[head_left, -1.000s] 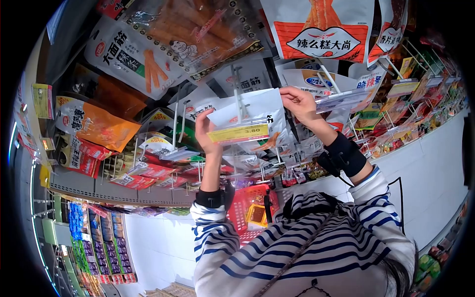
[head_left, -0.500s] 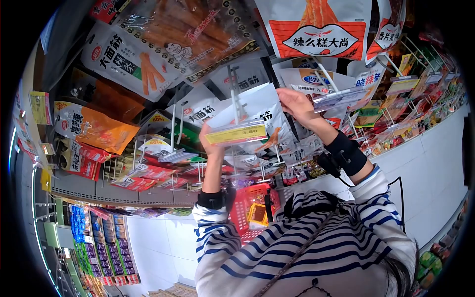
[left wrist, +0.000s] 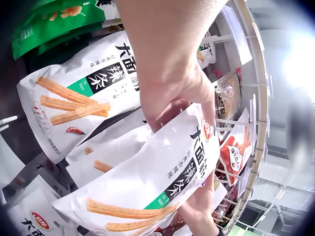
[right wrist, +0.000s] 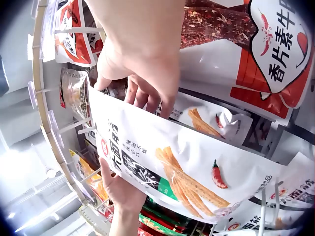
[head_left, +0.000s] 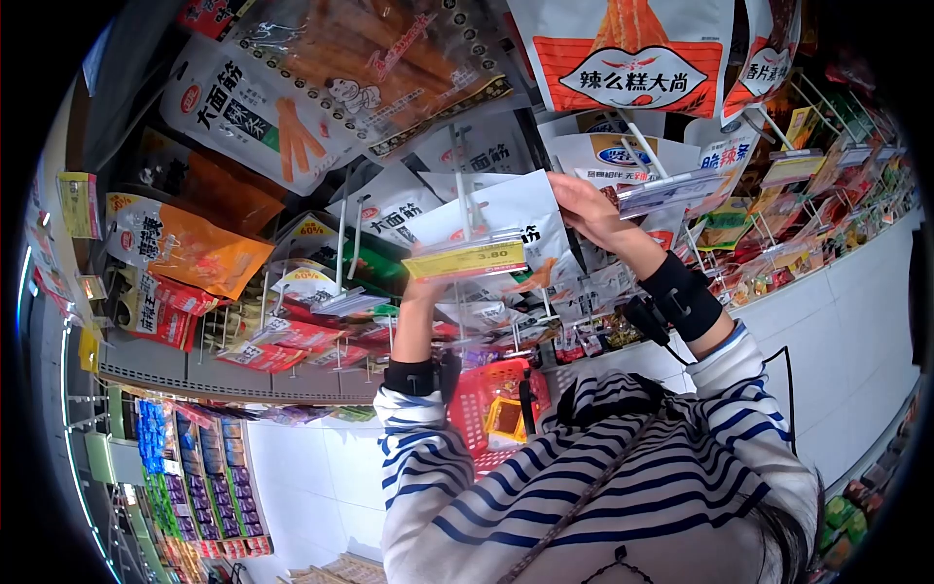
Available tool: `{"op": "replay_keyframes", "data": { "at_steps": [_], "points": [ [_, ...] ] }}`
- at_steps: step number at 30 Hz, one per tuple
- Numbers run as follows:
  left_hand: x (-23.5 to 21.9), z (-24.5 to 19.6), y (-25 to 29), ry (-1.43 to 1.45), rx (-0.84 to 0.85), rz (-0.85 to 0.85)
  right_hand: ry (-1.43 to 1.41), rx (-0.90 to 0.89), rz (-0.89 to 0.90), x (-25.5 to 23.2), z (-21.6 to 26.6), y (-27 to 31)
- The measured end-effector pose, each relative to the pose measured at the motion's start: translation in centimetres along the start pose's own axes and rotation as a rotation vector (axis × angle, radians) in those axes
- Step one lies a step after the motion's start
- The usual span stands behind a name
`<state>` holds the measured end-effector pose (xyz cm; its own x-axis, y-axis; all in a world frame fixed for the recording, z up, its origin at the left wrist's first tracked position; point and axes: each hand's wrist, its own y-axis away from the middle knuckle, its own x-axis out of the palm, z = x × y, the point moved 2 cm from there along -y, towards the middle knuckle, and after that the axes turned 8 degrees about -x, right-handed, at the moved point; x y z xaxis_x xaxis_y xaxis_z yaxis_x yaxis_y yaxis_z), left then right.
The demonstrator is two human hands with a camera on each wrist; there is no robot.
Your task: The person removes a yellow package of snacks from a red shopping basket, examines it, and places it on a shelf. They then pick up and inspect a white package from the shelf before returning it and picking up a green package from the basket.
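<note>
A white snack packet (head_left: pixel 525 204) with dark lettering and printed orange sticks (left wrist: pixel 147 167) is held between both hands, behind a yellow price tag (head_left: pixel 465 261). My left hand (head_left: pixel 420 302) grips its left edge, the fingers mostly hidden by the tag; in the right wrist view this hand (right wrist: pixel 124 192) has its thumb on the front. My right hand (head_left: pixel 595 209) holds the upper right corner; in the right wrist view its fingers (right wrist: pixel 142 96) curl behind the packet's edge. Similar white packets (left wrist: pixel 81 93) hang close beside it.
Metal hooks and clear tag holders (head_left: pixel 671 195) stick out around the hands. Large packets (head_left: pixel 628 73) hang above, orange and red ones (head_left: pixel 190 248) at the left. A red basket (head_left: pixel 472 409) with a yellow-orange packet stands below, on the white floor (head_left: pixel 321 477).
My left hand has dropped lower, its fingers passing from beside the packet to behind the price tag. My right hand has shifted slightly, still at the packet's corner.
</note>
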<state>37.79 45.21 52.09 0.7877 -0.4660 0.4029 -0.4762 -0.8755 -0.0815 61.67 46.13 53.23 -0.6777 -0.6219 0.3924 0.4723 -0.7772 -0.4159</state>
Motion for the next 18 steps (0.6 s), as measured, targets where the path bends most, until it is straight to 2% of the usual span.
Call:
{"op": "replay_keyframes", "data": {
  "at_steps": [2,5,7,9,12,15,18],
  "points": [
    [0.8,-0.4,-0.3,0.152,-0.031,0.088,-0.010,0.014,0.027,-0.5,-0.2,0.0],
    [0.3,0.0,-1.0,0.510,-0.131,0.443,-0.092,0.031,0.049,-0.8,-0.7,-0.2],
    [-1.0,0.6,-1.6,0.400,-0.081,0.525,-0.103,0.037,0.056,-1.0,-0.9,-0.2],
    [-1.6,1.1,-1.8,0.378,-0.054,0.579,-0.050,0.043,0.066,-0.9,-1.1,-0.2],
    [0.3,0.6,-1.6,0.451,-0.053,0.575,0.011,-0.068,0.139,-0.4,-0.7,-0.6],
    [-0.1,0.6,-1.3,0.447,-0.063,0.517,0.172,-0.102,0.028,-0.5,-0.3,-0.8],
    [-0.1,0.2,-1.3,0.380,-0.078,0.507,0.457,-0.183,-0.105,-1.2,-0.8,-1.5]
  ]
}}
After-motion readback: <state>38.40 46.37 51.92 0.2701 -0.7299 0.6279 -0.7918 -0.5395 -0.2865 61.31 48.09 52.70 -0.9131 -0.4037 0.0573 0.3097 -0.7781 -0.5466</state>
